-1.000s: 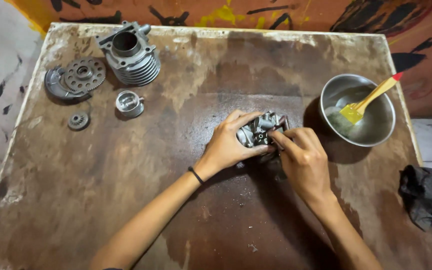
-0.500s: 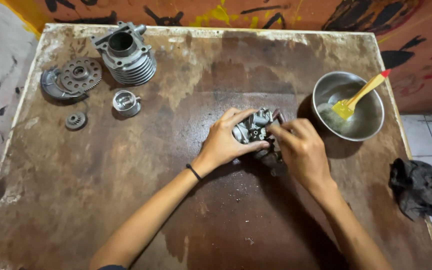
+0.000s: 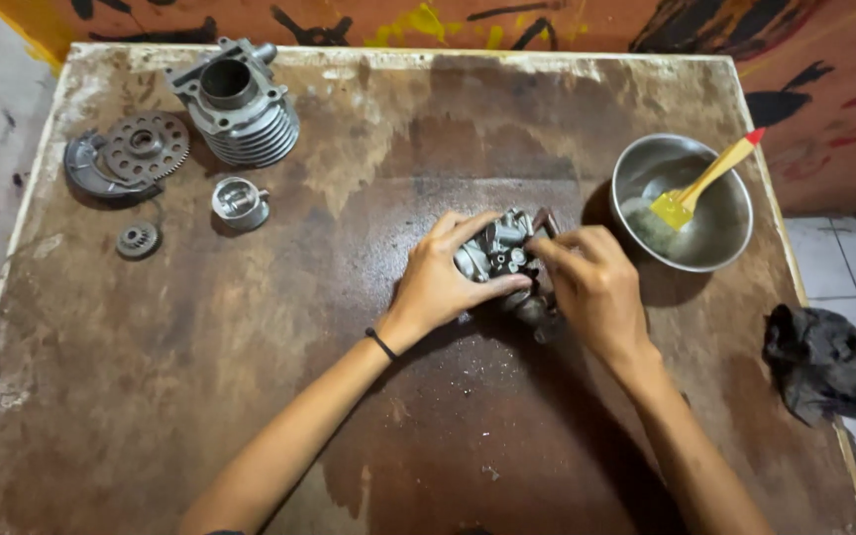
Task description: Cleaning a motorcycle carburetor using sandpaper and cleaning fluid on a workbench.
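Observation:
A small grey metal carburettor-like engine part (image 3: 503, 254) rests near the middle of a stained brown wooden table (image 3: 250, 376). My left hand (image 3: 443, 282) grips it from the left, thumb under it and fingers over its top. My right hand (image 3: 594, 287) holds it from the right, with the fingertips pinched at its upper right corner. The lower part of the piece is hidden between my hands.
A finned engine cylinder (image 3: 238, 104), a toothed gear plate (image 3: 131, 154), a piston (image 3: 240, 202) and a small gear (image 3: 137, 240) lie at the far left. A steel bowl (image 3: 720, 233) with a yellow brush (image 3: 700, 183) stands right. A dark rag (image 3: 824, 362) hangs off the right edge.
Both hands stay on the metal part; my right fingers have shifted slightly at its upper corner. The view has drifted a little.

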